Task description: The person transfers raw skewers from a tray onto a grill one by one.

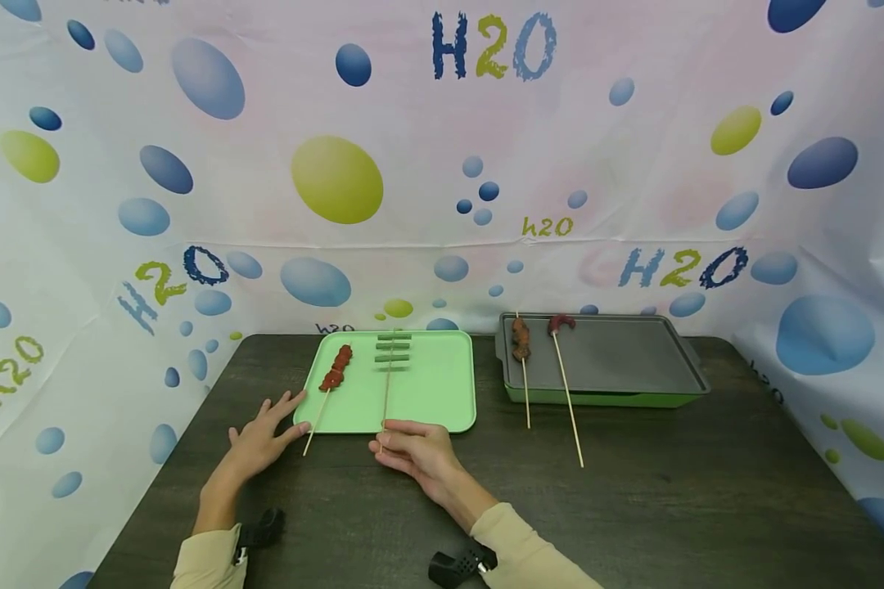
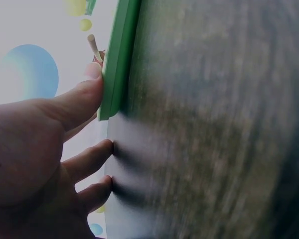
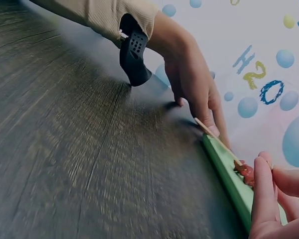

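My right hand (image 1: 418,458) pinches the lower end of a skewer (image 1: 388,384) strung crosswise with short green sticks (image 1: 392,357). Those green pieces lie over the far part of a light green tray (image 1: 442,401). With fingers spread, my left hand (image 1: 260,440) touches the tray's front left corner. In the left wrist view its thumb (image 2: 87,94) presses on the rim and two fingertips rest on the table. A skewer of red meat chunks (image 1: 336,370) lies on the tray's left side, its stick poking over the front edge.
Right of the tray stands a grey griddle (image 1: 619,352) with a green base. On its left side lie a brown meat skewer (image 1: 520,339) and a skewer with a curled dark red piece (image 1: 561,324), their sticks overhanging the front. All stand on a dark wooden table (image 1: 633,491).
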A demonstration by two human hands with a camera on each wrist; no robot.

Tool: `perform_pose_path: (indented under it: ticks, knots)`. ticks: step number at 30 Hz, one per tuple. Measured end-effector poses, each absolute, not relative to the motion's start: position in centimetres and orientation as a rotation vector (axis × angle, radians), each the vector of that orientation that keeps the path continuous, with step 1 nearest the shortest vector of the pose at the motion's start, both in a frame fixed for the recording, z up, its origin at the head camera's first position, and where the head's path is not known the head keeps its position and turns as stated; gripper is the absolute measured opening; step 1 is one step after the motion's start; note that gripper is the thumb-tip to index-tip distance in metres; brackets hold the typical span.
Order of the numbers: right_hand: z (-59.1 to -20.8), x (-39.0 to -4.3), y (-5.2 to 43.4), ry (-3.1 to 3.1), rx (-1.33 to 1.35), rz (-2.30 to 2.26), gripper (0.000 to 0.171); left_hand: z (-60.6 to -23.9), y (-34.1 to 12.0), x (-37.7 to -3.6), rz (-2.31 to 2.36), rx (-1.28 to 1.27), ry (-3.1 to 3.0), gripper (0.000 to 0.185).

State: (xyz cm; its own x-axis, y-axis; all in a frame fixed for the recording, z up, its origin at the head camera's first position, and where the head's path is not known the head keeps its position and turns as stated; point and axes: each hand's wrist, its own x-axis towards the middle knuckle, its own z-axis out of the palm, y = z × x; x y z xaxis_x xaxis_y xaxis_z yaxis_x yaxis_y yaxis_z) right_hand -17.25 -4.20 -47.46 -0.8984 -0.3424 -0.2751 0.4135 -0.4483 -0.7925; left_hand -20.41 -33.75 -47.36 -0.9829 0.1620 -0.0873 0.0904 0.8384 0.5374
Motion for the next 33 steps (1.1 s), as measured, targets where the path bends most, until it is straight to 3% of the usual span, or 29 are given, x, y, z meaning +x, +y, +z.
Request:
perform_pose_path:
  ticks: [33]
  knots:
    - [-42.5,-13.1,8.0,1.418,-0.002,-2.361,0.055,-47.4,-33.9,-20.4,0.838,0.207,2.886,0.072]
